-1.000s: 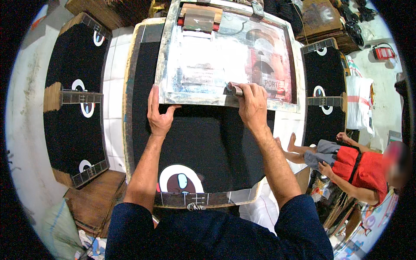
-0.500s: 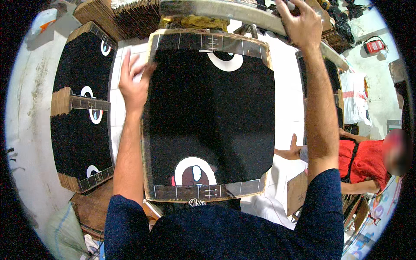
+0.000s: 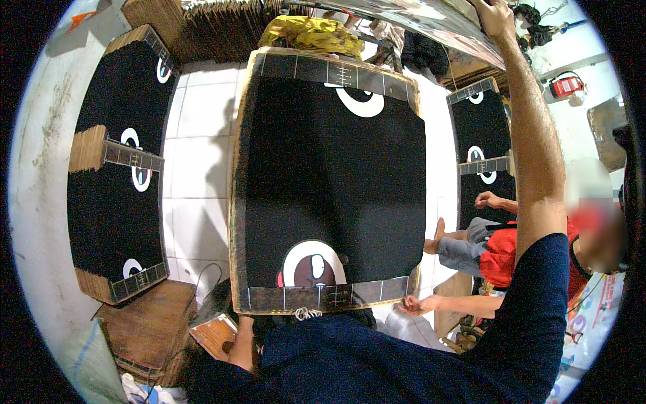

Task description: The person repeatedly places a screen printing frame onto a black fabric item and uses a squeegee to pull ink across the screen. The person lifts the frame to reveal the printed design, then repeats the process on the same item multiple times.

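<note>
My right hand (image 3: 496, 19) is raised at the top right, fingers closed over the edge of a large tilted screen frame (image 3: 431, 20) with a greyish shiny surface. Below it, in front of me, lies a black panel (image 3: 336, 182) with white-ringed cartoon eyes printed on it, on a wood-edged board (image 3: 237, 202) with dark ruled strips at both ends. My left arm hangs low beside the board's near left corner. Only some bare skin of my left hand or forearm (image 3: 243, 343) shows, next to a brown wooden piece (image 3: 215, 335); its fingers cannot be made out.
Stacked boards with similar black panels stand at the left (image 3: 114, 215) and the right (image 3: 484, 121). A seated co-worker in red (image 3: 498, 259) is close on the right, one hand (image 3: 418, 305) near the board's corner. Yellow cloth (image 3: 313, 35) lies beyond the board; a fire extinguisher (image 3: 565, 85) stands far right.
My left hand has left the board's far left side and dropped low. My right hand has moved up and right; the screen frame has tilted, showing its face. The co-worker has leaned closer.
</note>
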A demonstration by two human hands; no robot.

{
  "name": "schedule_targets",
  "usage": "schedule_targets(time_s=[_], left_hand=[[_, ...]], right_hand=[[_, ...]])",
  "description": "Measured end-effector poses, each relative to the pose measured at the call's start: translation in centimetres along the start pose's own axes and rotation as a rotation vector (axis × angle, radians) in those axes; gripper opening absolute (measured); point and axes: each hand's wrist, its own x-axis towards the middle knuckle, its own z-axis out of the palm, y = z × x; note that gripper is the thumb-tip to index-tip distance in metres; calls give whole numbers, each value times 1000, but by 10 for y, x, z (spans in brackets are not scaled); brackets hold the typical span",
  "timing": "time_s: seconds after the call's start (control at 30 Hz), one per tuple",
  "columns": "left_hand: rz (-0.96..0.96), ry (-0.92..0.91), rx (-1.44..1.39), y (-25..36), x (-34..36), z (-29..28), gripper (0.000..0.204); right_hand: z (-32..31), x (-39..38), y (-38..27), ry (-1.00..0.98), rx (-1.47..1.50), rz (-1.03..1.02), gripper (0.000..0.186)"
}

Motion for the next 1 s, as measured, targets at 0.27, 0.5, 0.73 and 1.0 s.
schedule_targets(time_s=[0.27,0.5,0.73,1.0], left_hand=[[85,201,-52,4,7,32,24],[168,327,-36,-16,25,39,23],[525,715,189,-21,22,5,24],[939,1135,-169,185,-47,-124,19]], right_hand=[[13,2,5,-12,13,9,49],[10,-15,-7,-68,-7,23,52],[3,-18,-16,-96,-26,27,52],[2,-15,-17,-105,-140,114,62]])
